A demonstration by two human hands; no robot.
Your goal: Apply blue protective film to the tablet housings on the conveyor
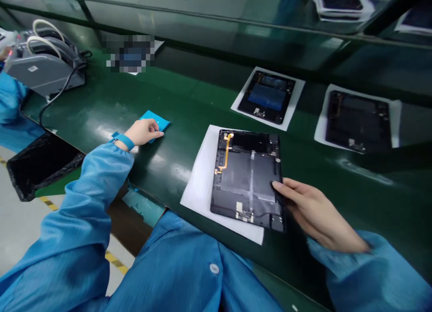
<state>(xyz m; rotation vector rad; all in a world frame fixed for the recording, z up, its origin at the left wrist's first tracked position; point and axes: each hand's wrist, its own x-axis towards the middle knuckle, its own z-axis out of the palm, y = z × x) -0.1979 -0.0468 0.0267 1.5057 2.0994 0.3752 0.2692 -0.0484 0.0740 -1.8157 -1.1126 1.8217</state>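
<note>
My right hand [312,210] grips the right edge of a black tablet housing [249,177], thumb on its inner face and fingers beneath. The housing shows its inner side, with an orange flex cable [227,152] at upper left. It is tilted over a white sheet [199,181], which sticks out at its left and bottom. To the left, my left hand [143,131] rests on a flat blue pad [158,120], its fingers curled at the pad's surface and the thumb pointing right. The palm hides part of the pad.
Behind lie two more tablet housings [266,96] [359,120] on white sheets, and a blurred-out item [131,55] further left. A grey machine [47,60] with a black cable stands at the left. A black bag [43,163] hangs by the green bench's [189,96] front edge. A co-worker's blue sleeve [11,100] shows beyond.
</note>
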